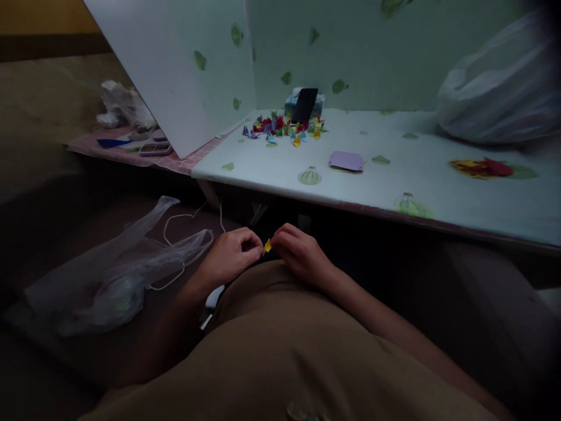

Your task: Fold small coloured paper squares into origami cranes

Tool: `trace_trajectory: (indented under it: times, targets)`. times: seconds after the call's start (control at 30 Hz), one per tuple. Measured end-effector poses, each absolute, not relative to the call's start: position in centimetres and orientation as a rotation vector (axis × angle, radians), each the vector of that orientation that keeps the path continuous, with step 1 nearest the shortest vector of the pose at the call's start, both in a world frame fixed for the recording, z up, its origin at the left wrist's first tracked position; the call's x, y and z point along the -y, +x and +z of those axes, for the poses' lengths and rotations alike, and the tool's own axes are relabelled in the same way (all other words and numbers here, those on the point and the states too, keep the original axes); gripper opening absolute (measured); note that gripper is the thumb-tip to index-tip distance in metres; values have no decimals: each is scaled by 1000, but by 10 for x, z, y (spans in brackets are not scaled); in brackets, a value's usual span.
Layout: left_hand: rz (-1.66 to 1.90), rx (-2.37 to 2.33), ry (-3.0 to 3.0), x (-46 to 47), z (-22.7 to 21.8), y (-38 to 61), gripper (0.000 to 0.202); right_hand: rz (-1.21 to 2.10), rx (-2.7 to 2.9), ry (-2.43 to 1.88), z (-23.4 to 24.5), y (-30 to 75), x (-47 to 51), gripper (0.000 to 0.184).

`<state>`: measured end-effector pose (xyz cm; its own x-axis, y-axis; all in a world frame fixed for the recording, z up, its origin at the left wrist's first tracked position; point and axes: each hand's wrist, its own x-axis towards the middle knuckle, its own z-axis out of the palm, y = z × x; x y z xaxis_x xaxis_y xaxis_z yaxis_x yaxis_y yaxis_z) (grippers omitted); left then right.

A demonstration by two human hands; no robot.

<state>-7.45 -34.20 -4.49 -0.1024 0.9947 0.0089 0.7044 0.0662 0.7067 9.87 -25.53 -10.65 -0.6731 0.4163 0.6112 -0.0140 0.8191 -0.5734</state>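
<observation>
Between my two hands, over my lap and below the table's front edge, is a small folded piece of yellow paper [267, 247]. My left hand [231, 252] pinches its left side between thumb and fingertips. From the other side my right hand [303, 251] grips it with curled fingers that partly cover it. On the table behind lies a cluster of small folded paper cranes [280, 126] in red, yellow, blue, green and purple. A stack of square paper [346, 161], purple on top, rests nearer the front edge.
A dark phone [305, 105] leans against a tissue box [291, 105] behind the cranes. Red and yellow paper pieces [482, 168] lie at the right, near a white plastic bag [499, 88]. Clear plastic bags [118, 286] and a white cable [175, 217] are low on the left.
</observation>
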Motion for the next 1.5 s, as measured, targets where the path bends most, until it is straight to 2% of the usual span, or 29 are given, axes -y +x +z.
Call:
trace_trajectory:
  times: [0.43, 0.6, 0.8, 0.97, 1.2, 1.5]
  targets:
    - [986, -1779, 1562, 334, -62, -85, 15, 969, 2089, -341, -107, 98, 253, 13]
    - [1238, -1637, 1455, 325, -77, -82, 14, 1363, 1834, -489, -107, 97, 254, 5]
    - [1527, -1498, 1253, 315, -94, -66, 10, 1733, 1514, -562, -107, 95, 252, 14]
    - [1542, -1322, 1058, 315, -102, -55, 11, 1747, 1378, -618, -106, 94, 252, 16]
    - [1500, -1161, 961, 316, -107, -46, 26, 1706, 1349, -650, -107, 94, 251, 20]
    - [1585, -1215, 957, 316, -112, -45, 23, 1682, 1422, -600, -104, 94, 252, 26]
